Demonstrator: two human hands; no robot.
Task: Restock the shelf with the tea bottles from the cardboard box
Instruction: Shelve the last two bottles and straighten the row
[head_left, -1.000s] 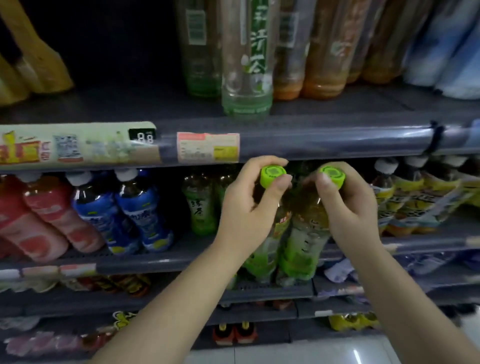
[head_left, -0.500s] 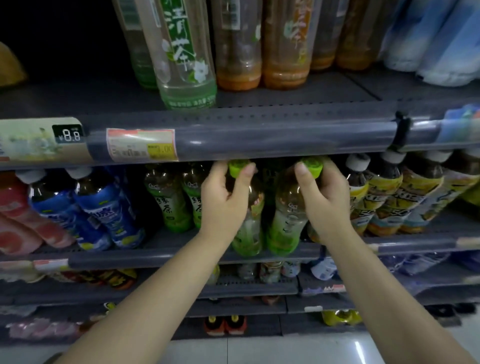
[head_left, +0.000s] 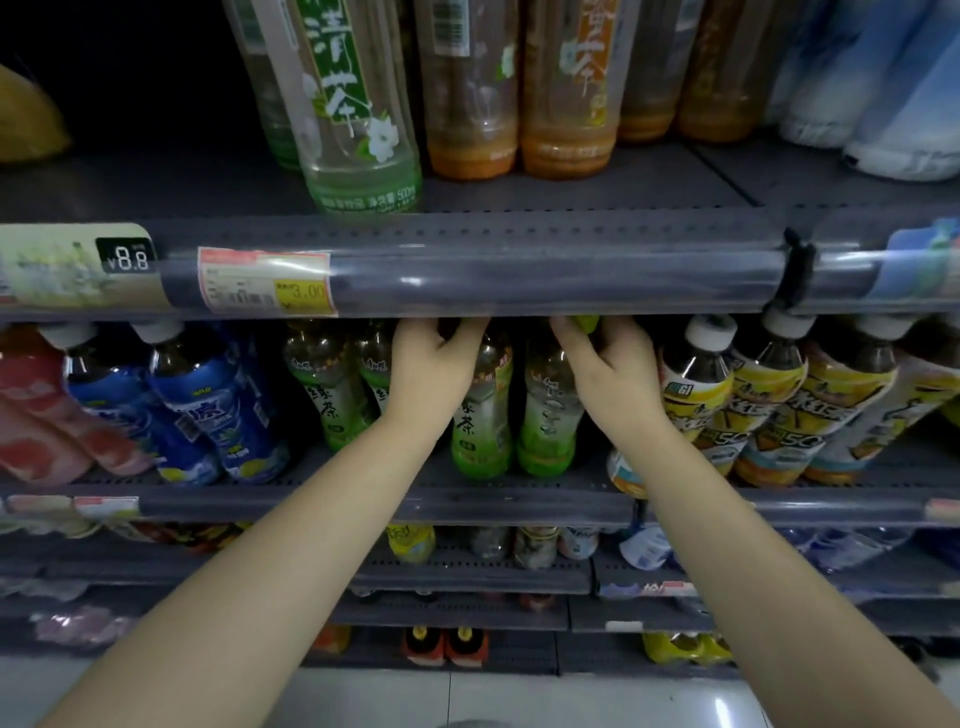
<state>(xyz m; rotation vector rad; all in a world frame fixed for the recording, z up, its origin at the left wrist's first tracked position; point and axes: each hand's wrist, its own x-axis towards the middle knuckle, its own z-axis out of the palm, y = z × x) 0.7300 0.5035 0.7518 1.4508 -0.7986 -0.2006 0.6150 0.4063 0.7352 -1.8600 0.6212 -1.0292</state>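
Head view, facing a store shelf unit. Both arms reach forward into the middle shelf. Left hand grips the neck of a green tea bottle, fingers curled over its top just under the price rail of the shelf above; the cap is hidden behind that rail. Right hand grips the neck of a second green tea bottle, fingers wrapped around the top, a sliver of green cap showing between fingers and rail. The two held bottles stand side by side, touching or nearly so, bases at the front edge of the middle shelf, upright with a slight lean. To their left, two more green tea bottles of the same kind sit further back on the same shelf. Further left: blue-labelled bottles with white caps, then pink-labelled bottles. Just right of the right hand: a row of yellow-labelled bottles with white caps, the nearest touching or almost touching the wrist. Upper shelf carries a tall clear bottle with a green label and amber-coloured bottles. Price rail holds a tag reading 8.8 and a paper tag reading 3.00. Lower shelves hold assorted small bottles, blurred. Cardboard box is out of frame.
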